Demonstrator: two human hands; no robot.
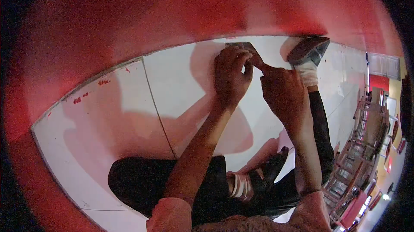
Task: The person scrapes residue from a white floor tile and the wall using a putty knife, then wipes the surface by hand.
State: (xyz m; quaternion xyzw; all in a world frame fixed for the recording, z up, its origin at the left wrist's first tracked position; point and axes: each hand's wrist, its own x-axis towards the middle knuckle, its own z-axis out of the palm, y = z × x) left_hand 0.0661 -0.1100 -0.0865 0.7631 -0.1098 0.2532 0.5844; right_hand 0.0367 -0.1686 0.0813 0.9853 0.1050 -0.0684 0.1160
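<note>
A dark flat-bladed scraper [255, 56] lies low over the white floor, its wide end close to the foot of the red wall. My right hand [282, 87] is closed round its handle, with the forefinger stretched along it toward the blade. My left hand [233, 70] has its fingers bent and pressed onto the wide part of the blade, so much of that end is hidden. The blade's front edge appears to reach the joint between wall and floor, though contact is hard to make out.
The red wall [172, 7] curves across the top and left. Red paint spots [82, 99] mark the white tiled floor [172, 72] beside it. My shod foot [308, 51] rests near the wall, right of my hands. Stacked furniture [358, 150] stands far right.
</note>
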